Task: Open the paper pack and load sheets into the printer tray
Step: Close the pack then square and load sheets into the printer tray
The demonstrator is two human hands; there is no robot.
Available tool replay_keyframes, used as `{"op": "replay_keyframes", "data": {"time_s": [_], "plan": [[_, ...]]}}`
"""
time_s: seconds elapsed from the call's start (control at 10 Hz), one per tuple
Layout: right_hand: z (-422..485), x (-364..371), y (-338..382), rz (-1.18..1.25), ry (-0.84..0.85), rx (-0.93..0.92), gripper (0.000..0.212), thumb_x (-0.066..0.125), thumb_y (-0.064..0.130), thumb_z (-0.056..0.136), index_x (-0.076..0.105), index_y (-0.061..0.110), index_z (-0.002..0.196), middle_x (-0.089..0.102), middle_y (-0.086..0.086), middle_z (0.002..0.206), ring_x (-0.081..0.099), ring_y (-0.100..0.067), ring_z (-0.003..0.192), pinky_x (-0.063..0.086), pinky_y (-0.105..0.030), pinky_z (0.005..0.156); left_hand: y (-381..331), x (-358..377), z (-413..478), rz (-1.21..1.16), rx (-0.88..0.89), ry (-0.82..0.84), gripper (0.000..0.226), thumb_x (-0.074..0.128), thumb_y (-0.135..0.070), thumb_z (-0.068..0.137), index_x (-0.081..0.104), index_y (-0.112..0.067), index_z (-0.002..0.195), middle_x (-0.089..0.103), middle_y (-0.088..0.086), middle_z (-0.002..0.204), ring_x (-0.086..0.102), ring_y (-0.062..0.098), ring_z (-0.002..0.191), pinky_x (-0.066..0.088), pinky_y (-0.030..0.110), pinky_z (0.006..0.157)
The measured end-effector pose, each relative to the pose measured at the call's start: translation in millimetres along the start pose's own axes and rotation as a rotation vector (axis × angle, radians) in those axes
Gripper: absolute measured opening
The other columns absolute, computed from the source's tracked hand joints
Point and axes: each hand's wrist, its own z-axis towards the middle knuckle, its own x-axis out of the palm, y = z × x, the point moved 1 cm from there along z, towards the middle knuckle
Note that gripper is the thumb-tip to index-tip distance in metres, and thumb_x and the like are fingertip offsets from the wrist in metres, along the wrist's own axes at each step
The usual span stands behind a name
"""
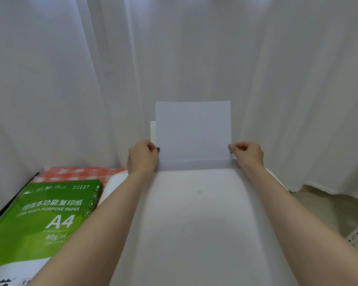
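1. Paper pack (pixel 39 219) lies flat at far left beside the printer (pixel 194 223), well apart from both hands; whether its end is open cannot be told.
2. Left hand (pixel 143 156) is closed, fingertips pinching the left edge of the sheets (pixel 192 131), low down near the feed slot.
3. Sheets stand upright against the rear tray (pixel 152 131), long axis vertical, lower end already in the slot, directly between the two grips.
4. Right hand (pixel 248 154) is closed in a matching pinch on the right edge, level with the left; neither hand is nearer.
5. Judgement: the next move is straight down along that axis, both hands equally.
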Motion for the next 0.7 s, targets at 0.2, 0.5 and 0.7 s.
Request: {"op": "replay_keyframes", "data": {"time_s": [0.2,0.5,0.7], "plan": [[0,2,-5,0.011,-0.021,-0.022,0.016,0.067,0.018,0.084,0.071,0.006,0.094,0.063,0.0,0.081,0.055,-0.014,0.076,0.04,-0.018,0.062,2,1,5,0.018,-0.009,0.015,0.013,0.058,-0.018,0.086,0.061,-0.014,0.074,0.069,0.011,0.089,0.061,0.032,0.088,0.047,0.031,0.075],[-8,3,-5,-0.019,-0.075,-0.033,0.024,0.067,0.009,0.081,0.072,0.007,0.105,0.072,-0.007,0.109,0.064,-0.017,0.101,0.04,-0.017,0.086,6,-1,1,0.018,-0.023,0.056,0.009,0.058,-0.013,0.079,0.062,-0.018,0.073,0.072,0.009,0.089,0.066,0.03,0.087,0.054,0.038,0.082],[-15,-4,12,-0.131,0.021,-0.026,0.04,0.065,0.008,0.082,0.062,0.006,0.122,0.071,-0.011,0.106,0.063,-0.025,0.105,0.048,-0.03,0.094,3,-15,2,0.049,-0.042,0.296,0.031,0.066,-0.007,0.077,0.065,-0.008,0.109,0.069,0.01,0.107,0.065,0.028,0.101,0.053,0.034,0.089]]}}
